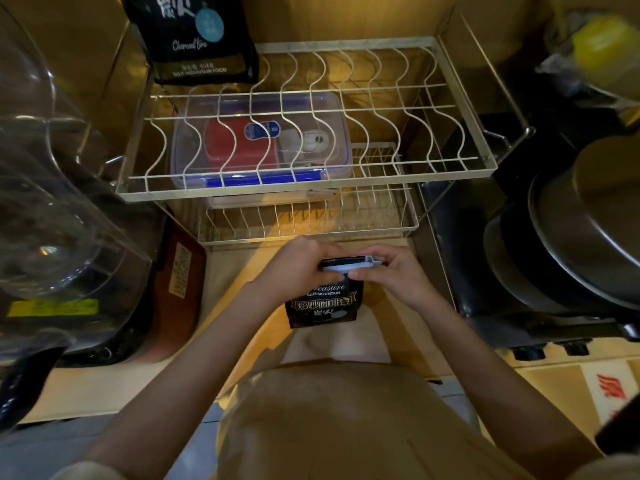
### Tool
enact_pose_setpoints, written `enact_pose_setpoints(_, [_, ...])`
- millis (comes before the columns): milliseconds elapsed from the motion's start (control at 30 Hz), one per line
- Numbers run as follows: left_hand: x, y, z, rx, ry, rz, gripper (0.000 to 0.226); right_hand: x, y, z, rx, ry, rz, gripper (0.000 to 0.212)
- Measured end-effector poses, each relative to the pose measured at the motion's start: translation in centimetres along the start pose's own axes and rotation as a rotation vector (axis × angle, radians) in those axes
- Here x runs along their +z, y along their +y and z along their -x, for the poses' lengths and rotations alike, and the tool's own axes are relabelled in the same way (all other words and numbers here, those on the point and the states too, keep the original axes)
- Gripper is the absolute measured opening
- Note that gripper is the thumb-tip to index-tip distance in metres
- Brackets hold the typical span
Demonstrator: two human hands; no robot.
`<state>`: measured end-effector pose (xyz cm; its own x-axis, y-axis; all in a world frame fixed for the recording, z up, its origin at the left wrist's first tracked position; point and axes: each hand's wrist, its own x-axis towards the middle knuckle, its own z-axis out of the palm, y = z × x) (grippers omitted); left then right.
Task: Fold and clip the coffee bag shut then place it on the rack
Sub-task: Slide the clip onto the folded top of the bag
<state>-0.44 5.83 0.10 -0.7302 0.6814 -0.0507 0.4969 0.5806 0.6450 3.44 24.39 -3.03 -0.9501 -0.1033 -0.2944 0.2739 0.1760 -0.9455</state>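
A small black coffee bag (pixel 322 304) with white lettering stands on the counter in front of me, its top folded over. A pale blue clip (pixel 349 265) lies across the folded top. My left hand (pixel 299 266) grips the bag's top from the left. My right hand (pixel 388 270) holds the clip's right end, with fingers pressing on it. The two-tier wire rack (pixel 308 188) stands just behind the bag. A second, larger black coffee bag (pixel 194 36) stands at the upper tier's back left corner.
A clear lidded box (pixel 263 147) with blue clasps sits under the rack's upper tier. A glass jug (pixel 41 216) is on the left, next to a brown box (pixel 178 282). Stacked dark pans (pixel 571 244) are on the right, with a yellow item (pixel 602 46) behind.
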Motion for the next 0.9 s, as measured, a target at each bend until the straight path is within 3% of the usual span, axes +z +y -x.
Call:
enact_pose_setpoints(267, [0.6,0.5,-0.1,0.095,0.038,-0.078,0.030,0.2,0.6,-0.1,-0.041,0.027,-0.041,0.024])
enact_pose_setpoints(600, [1.0,0.6,-1.4,-0.091,-0.073,-0.204,0.024,0.1,0.3,0.0,-0.048,0.025,0.055,0.026])
enact_pose_setpoints(667, [1.0,0.6,-1.5,-0.127,-0.076,-0.184,0.023,-0.2,0.0,0.2,-0.070,-0.004,0.188,0.028])
enact_pose_setpoints(800, [1.0,0.7,-1.5,-0.142,-0.074,-0.165,0.022,-1.4,-0.9,0.5,-0.149,-0.075,0.699,0.042])
enact_pose_setpoints(900, [1.1,0.5,-1.5,-0.148,-0.083,-0.144,0.022,-2.2,-1.3,0.3,-0.287,-0.198,1.024,0.033])
